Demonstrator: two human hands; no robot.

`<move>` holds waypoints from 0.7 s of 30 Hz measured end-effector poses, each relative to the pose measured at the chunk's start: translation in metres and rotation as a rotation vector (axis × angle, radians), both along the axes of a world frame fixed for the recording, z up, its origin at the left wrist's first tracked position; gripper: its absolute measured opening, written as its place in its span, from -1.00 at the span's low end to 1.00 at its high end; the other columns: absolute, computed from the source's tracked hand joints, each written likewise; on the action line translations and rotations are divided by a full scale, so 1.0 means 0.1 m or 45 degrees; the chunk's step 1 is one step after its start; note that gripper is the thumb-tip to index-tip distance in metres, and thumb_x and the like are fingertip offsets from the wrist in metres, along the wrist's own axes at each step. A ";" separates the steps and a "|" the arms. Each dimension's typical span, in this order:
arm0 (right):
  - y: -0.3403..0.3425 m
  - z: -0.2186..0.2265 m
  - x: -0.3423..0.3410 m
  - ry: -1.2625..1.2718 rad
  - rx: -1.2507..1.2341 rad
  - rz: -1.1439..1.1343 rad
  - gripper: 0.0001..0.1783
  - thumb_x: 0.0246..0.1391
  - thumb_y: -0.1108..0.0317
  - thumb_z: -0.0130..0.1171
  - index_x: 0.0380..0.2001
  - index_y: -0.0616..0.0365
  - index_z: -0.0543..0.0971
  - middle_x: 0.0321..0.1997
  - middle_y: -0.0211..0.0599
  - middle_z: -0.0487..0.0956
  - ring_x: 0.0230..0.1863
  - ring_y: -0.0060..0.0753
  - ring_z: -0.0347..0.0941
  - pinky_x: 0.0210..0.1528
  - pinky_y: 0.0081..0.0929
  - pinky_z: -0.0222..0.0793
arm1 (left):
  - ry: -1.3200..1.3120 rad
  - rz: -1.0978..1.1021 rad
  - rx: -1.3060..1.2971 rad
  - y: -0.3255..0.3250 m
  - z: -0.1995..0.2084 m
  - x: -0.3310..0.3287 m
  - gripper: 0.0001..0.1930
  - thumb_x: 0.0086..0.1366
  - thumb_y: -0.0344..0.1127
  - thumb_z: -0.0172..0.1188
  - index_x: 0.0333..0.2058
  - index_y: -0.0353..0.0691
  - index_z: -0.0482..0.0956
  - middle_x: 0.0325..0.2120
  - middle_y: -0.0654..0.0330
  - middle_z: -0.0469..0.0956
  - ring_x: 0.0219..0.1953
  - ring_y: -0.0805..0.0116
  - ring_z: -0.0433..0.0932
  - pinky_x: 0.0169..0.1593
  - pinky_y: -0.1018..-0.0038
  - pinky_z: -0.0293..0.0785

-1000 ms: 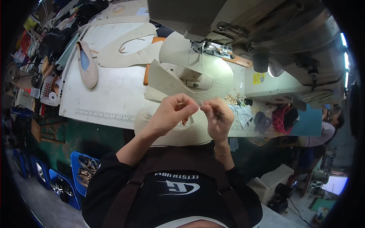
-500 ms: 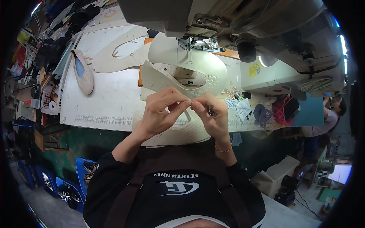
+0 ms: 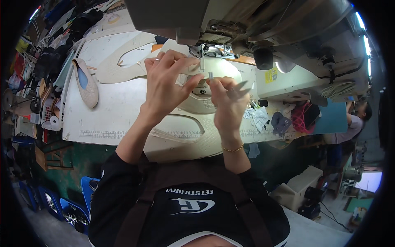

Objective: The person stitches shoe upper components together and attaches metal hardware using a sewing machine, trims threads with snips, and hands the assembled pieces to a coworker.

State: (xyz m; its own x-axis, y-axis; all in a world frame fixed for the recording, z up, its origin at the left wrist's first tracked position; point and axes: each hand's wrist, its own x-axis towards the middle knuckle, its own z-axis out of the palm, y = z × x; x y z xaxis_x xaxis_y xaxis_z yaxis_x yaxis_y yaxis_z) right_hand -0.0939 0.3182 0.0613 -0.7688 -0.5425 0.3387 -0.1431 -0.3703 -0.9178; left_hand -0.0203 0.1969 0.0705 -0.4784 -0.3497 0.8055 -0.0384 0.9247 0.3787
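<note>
My left hand (image 3: 166,82) is raised under the sewing machine head (image 3: 201,45), its thumb and forefinger apart with nothing seen between them. In my right hand (image 3: 226,103), thumb and forefinger pinch a small pale strip (image 3: 211,75). Blurred metal blades, seemingly thread snips (image 3: 238,88), stick out from the same hand. Beneath both hands lie cream shoe uppers (image 3: 210,138) with a woven texture, one reaching under the presser foot and another hanging toward my lap. The left hand hides part of the upper.
A finished cream flat shoe (image 3: 87,88) and more joined upper pieces (image 3: 119,76) lie at left on the white table (image 3: 107,111). A crumpled cloth (image 3: 258,119), dark items and pink cord (image 3: 302,119) are at right. A person (image 3: 356,123) sits beyond.
Both hands have moved away from me toward the machine and come apart from their pinch. The left fingers have spread. The blades now show at the right hand.
</note>
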 end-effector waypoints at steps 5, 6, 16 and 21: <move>-0.24 -0.07 0.04 -0.543 0.006 -0.026 -0.93 -0.04 0.50 0.10 -0.54 0.28 0.47 -0.73 -0.59 0.29 -0.79 -0.82 0.02 -0.75 -0.74 -0.13 | -0.017 0.084 0.103 -0.03 -0.13 -0.03 -0.69 -0.09 -0.24 0.34 -0.33 -0.14 0.54 -0.36 0.30 0.45 -0.39 0.40 0.39 -0.20 0.44 0.09; -0.25 -0.09 0.04 -0.555 0.027 -0.052 -0.93 -0.04 0.50 0.10 -0.53 0.28 0.47 -0.74 -0.60 0.28 -0.79 -0.82 0.01 -0.75 -0.74 -0.14 | 0.005 0.219 0.136 0.01 -0.14 -0.03 -0.61 -0.09 -0.20 0.35 -0.26 -0.18 0.51 -0.31 0.28 0.44 -0.37 0.42 0.39 -0.19 0.46 0.11; -0.30 -0.13 0.08 -0.599 -0.052 -0.074 -0.90 -0.03 0.46 0.15 -0.52 0.27 0.49 -0.74 -0.63 0.27 -0.78 -0.84 0.00 -0.74 -0.76 -0.15 | 0.301 -0.588 1.918 0.06 -0.30 -0.16 -0.71 -0.03 -0.22 0.35 -0.39 -0.26 0.52 -0.54 0.32 0.47 -0.44 0.59 0.41 -0.33 0.62 0.32; -0.25 -0.11 0.06 -0.628 -0.044 -0.030 -0.89 -0.02 0.48 0.15 -0.46 0.35 0.51 -0.57 -0.56 0.44 -0.61 -0.87 0.18 -0.62 -0.83 0.02 | 0.203 -0.501 1.845 0.06 -0.11 -0.15 -0.78 -0.01 -0.29 0.33 -0.42 -0.28 0.55 -0.49 0.26 0.52 -0.44 0.54 0.46 -0.34 0.59 0.36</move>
